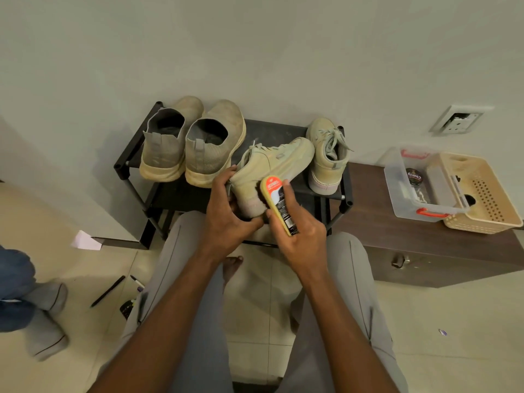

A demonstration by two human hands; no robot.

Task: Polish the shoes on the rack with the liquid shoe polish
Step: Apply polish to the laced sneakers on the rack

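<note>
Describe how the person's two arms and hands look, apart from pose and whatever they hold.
Both forearms are bare from the bottom edge of the frame to the wrists; no sleeves show. The left hand and the right hand wear no gloves, and no watch, ring or bracelet is visible. Light grey trousers cover the legs below them.

pale green lace-up sneaker [272,168] tilted above the black rack [272,131], heel toward the viewer, yellow-bodied polish bottle [279,205] with orange end against its heel, matching sneaker [326,157] on the rack, grey slip-on pair [190,143] at left
</note>
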